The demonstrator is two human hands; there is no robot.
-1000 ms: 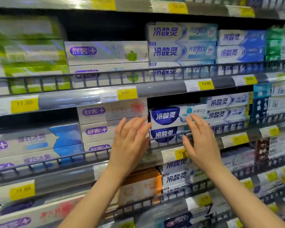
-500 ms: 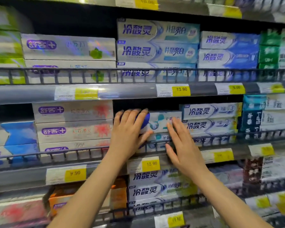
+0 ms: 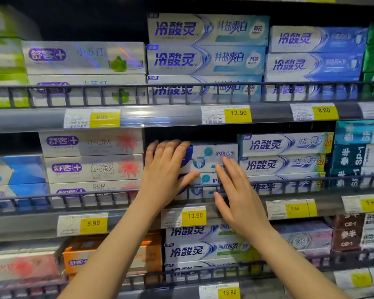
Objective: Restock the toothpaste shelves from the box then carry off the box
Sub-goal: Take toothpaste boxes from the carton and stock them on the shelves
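Both bare forearms reach up and forward to the middle shelf (image 3: 138,214), converging on a short stack of white-and-blue toothpaste boxes (image 3: 214,157) that sits behind the shelf's wire rail (image 3: 289,182), between the silver boxes with red flowers (image 3: 93,167) on the left and the pale blue boxes (image 3: 283,154) on the right. The left hand (image 3: 166,169) lies flat over the left end of the top box, fingers straight and close together, pointing upward, thumb spread toward the right against the box front; its grip is loose, pressing rather than clasping. The right hand (image 3: 238,195) stands edge-on, fingers extended and touching the front of the stack near its right end, its grip likewise relaxed. A yellow 13.90 price tag (image 3: 193,215) sits on the shelf edge just below the hands.
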